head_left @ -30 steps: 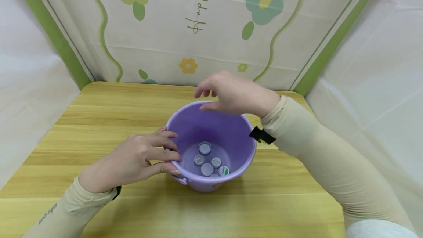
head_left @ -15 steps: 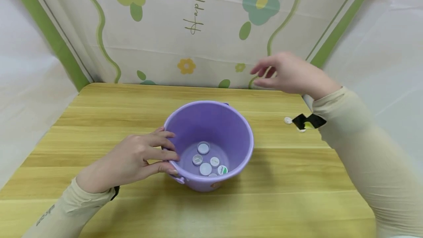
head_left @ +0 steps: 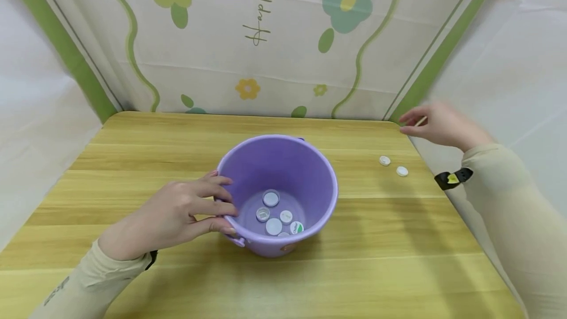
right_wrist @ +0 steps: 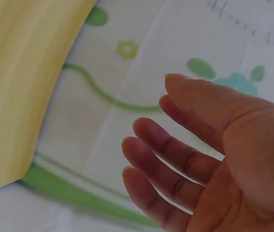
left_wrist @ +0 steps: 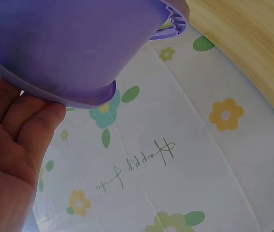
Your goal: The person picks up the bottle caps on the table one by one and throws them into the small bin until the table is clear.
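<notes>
A purple bucket (head_left: 276, 161) stands on the wooden table, tilted toward the viewer in the head view. My left hand (head_left: 170, 215) grips its left rim, with the fingers hooked over the edge; in the left wrist view the fingers of the left hand (left_wrist: 18, 130) meet the rim from below. Several round caps lie on the bucket's floor, among them a white cap (head_left: 273, 227) and a cap with a green mark (head_left: 296, 228). Over the table's far right corner hovers my right hand (head_left: 447, 123), holding nothing, its fingers loosely bent in the right wrist view.
Two white caps, a farther cap (head_left: 384, 161) and a nearer cap (head_left: 402, 171), lie on the right part of the wooden table (head_left: 133, 151). A flower-printed curtain (head_left: 283, 58) hangs behind the far edge, and white sheets flank both sides.
My right hand has moved from above the bucket to the right, past the table's edge, uncovering the two caps there. The left hand has stayed on the rim.
</notes>
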A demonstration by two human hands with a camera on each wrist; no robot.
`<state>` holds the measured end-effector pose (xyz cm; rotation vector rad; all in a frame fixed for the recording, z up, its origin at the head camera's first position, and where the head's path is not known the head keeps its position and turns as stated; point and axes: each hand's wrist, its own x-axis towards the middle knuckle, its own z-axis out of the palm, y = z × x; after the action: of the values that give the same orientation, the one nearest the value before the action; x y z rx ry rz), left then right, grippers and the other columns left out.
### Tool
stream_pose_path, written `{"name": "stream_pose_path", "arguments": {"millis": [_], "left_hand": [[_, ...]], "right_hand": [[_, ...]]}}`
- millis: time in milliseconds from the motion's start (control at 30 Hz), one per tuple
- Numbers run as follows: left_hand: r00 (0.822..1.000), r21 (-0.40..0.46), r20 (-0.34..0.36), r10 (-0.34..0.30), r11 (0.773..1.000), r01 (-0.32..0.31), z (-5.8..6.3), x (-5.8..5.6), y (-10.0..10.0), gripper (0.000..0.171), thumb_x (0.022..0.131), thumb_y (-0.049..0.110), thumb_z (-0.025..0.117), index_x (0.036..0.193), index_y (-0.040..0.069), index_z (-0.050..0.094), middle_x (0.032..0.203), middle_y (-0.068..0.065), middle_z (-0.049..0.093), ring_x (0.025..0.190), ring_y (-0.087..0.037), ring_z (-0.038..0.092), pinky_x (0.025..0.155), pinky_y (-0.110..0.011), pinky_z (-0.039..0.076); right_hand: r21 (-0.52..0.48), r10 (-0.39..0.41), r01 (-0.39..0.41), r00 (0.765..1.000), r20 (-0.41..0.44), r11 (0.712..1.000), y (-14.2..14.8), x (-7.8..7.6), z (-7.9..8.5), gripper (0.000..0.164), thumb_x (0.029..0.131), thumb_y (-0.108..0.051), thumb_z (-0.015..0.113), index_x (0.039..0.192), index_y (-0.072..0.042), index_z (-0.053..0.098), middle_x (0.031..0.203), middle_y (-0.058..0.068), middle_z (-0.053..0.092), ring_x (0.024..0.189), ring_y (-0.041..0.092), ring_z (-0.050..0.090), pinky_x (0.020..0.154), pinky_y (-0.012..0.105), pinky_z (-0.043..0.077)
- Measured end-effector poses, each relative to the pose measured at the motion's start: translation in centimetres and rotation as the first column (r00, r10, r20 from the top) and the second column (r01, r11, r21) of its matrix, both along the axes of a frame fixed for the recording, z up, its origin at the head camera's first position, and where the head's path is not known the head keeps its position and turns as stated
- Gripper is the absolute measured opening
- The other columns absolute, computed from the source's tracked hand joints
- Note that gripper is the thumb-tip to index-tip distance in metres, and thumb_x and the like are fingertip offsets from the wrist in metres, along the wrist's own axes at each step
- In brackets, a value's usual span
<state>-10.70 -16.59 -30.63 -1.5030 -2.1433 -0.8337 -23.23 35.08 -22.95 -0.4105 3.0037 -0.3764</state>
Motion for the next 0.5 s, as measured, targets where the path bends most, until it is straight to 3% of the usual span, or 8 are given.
{"name": "stream_pose_path", "arguments": {"millis": [100,267,500], "left_hand": [[1.000,-0.005,-0.005,0.003,1.000,-0.003,0.0,0.0,0.0,0.023,0.087,0.039,0.076,0.094,0.018,0.078,0.096,0.008,0.067,0.107,-0.029,0.066,0.111,-0.039,0.043],[1.000,-0.008,-0.011,0.009,1.000,-0.009,0.0,0.0,0.0,0.023,0.087,0.040,0.075,0.096,0.019,0.078,0.096,0.008,0.067,0.107,-0.028,0.066,0.111,-0.038,0.043],[1.000,-0.003,0.001,0.006,1.000,-0.006,-0.1,0.0,0.0,0.023,0.086,0.040,0.076,0.095,0.018,0.079,0.097,0.008,0.068,0.107,-0.029,0.066,0.112,-0.039,0.043]], "right_hand": [[0.000,-0.028,0.028,1.000,0.005,1.000,2.3,-0.2,-1.7,0.034,0.097,-0.028,0.067,0.120,-0.004,0.068,0.100,0.009,0.071,0.091,0.028,0.066,0.066,0.032,0.054],[0.023,-0.079,0.079,0.996,0.027,0.997,5.2,-0.6,-4.5,0.040,0.097,-0.038,0.065,0.121,-0.006,0.068,0.102,0.009,0.070,0.092,0.029,0.064,0.068,0.039,0.053],[0.001,-0.087,0.087,0.991,0.100,0.996,7.7,-1.2,-8.8,0.042,0.097,-0.035,0.065,0.119,0.001,0.066,0.103,0.015,0.069,0.090,0.030,0.064,0.074,0.047,0.054]]}}
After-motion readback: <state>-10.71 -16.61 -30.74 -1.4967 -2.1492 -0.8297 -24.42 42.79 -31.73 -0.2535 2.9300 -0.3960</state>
